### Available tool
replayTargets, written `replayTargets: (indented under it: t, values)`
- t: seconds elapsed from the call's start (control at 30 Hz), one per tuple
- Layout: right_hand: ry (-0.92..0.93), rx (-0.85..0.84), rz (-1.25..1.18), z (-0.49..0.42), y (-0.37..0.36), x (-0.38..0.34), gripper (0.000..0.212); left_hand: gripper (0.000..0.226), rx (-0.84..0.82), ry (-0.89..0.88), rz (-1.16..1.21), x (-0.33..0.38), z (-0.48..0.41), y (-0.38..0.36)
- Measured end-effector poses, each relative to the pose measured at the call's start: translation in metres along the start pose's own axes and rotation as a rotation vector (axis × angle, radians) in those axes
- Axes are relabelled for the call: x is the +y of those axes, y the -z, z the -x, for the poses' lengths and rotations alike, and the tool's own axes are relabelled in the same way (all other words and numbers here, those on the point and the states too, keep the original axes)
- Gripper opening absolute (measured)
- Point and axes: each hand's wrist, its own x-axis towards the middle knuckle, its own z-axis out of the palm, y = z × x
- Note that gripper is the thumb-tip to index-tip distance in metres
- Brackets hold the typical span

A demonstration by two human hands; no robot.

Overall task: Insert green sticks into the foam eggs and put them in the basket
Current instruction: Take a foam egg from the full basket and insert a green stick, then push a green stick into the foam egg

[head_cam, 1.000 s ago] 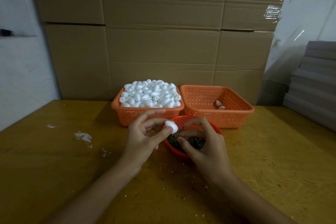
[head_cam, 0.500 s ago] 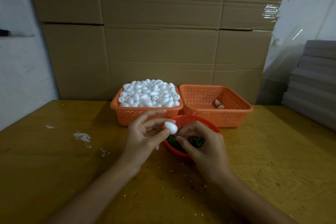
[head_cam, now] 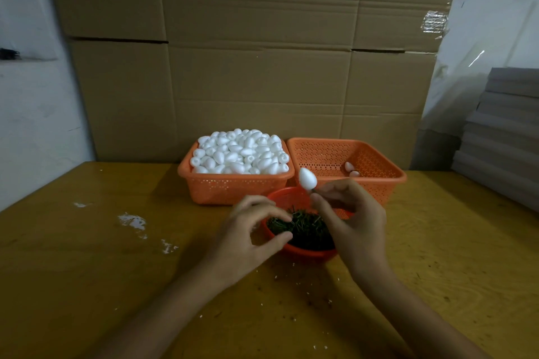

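Right hand [head_cam: 354, 224]: raised above the far right rim of the bowl, thumb and forefinger pinched together at the lower end of a single white foam egg [head_cam: 307, 178], which stands pointed end up just above those fingertips; whether a stick sits in it cannot be told. Left hand [head_cam: 248, 236]: loosely curled, thumb and fingers apart, holding nothing, over the bowl's left rim. Round red plastic bowl [head_cam: 309, 252]: between and beneath both hands, filled with thin dark-green sticks [head_cam: 303, 226]. Orange perforated plastic basket [head_cam: 230, 188]: just beyond the left hand, heaped with loose white foam eggs [head_cam: 240, 151]. Second orange perforated basket [head_cam: 379, 183]: beyond the right hand, touching the first, with two foam eggs [head_cam: 351, 169] on its floor. Yellow wooden table [head_cam: 87, 271]: under everything, with white foam crumbs [head_cam: 131, 220] left of the left hand. Brown cardboard boxes [head_cam: 262, 67]: stacked behind the baskets.
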Motion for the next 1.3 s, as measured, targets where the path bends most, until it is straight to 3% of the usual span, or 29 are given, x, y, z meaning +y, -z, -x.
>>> replayTargets:
  t: [0.13,0.3,0.57,0.93,1.13,1.2,1.27,1.3]
  values:
    - [-0.05,0.134,0.053,-0.022,0.018,0.01,0.013,0.037,-0.169,-0.367,-0.494,-0.006,0.002,-0.006]
    - [-0.157,0.218,0.32,-0.058,0.038,0.042,0.01,0.037,-0.223,-0.303,-0.472,-0.002,0.0,-0.007]
    - [-0.164,0.052,0.702,-0.096,0.053,0.074,0.014,0.035,-0.244,-0.281,-0.478,0.0,0.0,-0.007]
    - [-0.138,-0.096,0.746,-0.104,0.058,0.08,0.02,0.034,-0.232,-0.289,-0.473,-0.001,0.001,-0.01]
    - [-0.024,-0.084,0.814,-0.091,0.06,0.061,0.034,0.035,-0.23,-0.29,-0.475,0.0,0.001,-0.009]
    - [0.069,-0.054,0.753,-0.076,0.055,0.047,0.028,0.035,-0.222,-0.291,-0.478,0.001,0.001,-0.01]
    - [0.127,-0.161,0.652,-0.061,0.045,0.029,0.023,0.036,-0.215,-0.295,-0.48,0.001,0.001,-0.011]
    - [0.149,-0.302,0.605,-0.052,0.04,0.021,0.023,0.036,-0.215,-0.297,-0.484,0.0,0.001,-0.011]
